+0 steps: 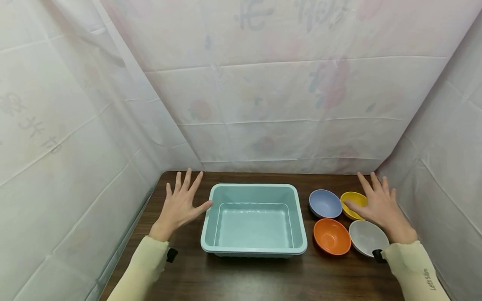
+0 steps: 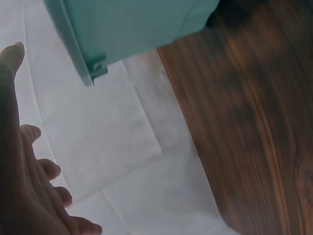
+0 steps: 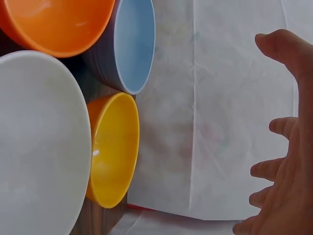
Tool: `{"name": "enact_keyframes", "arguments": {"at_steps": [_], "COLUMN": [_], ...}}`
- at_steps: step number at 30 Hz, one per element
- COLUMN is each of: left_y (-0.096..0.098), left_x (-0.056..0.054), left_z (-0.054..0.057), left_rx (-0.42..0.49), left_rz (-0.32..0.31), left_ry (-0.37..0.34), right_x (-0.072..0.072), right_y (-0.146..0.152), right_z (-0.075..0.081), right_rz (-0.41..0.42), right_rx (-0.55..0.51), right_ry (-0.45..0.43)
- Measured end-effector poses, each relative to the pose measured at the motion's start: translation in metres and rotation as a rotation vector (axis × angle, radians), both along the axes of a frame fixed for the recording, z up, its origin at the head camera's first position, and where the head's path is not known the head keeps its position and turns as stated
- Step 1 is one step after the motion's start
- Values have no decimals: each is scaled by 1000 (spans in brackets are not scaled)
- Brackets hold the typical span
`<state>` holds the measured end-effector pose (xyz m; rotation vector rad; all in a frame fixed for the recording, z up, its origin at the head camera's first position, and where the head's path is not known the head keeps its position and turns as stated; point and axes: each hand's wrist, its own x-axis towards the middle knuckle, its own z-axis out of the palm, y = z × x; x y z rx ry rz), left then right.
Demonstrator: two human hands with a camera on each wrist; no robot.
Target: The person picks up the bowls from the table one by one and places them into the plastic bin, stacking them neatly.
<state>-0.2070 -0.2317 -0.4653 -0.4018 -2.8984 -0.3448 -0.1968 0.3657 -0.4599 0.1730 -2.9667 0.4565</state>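
Fingers spread, left hand, right hand; tub rectangular, pale turquoise; bowls round (blue, yellow, orange, whitish).

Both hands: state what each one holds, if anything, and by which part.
Nothing is held: the left hand and the right hand are both spread open and empty.

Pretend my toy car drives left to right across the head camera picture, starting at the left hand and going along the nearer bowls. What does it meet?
Left hand → light blue-green tub → orange bowl → pale gray bowl → right sleeve.
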Motion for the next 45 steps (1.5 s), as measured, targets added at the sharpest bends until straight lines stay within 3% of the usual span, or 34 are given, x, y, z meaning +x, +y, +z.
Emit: {"name": "enact_keyframes", "arguments": {"at_steps": [25, 35, 45], "left_y": [46, 49, 48], "left_x": [11, 17, 17], "left_z": [-16, -25, -29], "left_rx": [136, 159, 165], "left_rz": [-176, -251, -308], "left_ry": [-32, -30, -38], "right_x": [-2, -1, -4], "right_y": [-11, -14, -19], "right_z": [-6, -6, -10], "right_rz": [42, 48, 57], "right_rx": [-58, -52, -84], "right_ry": [0, 17, -27]}}
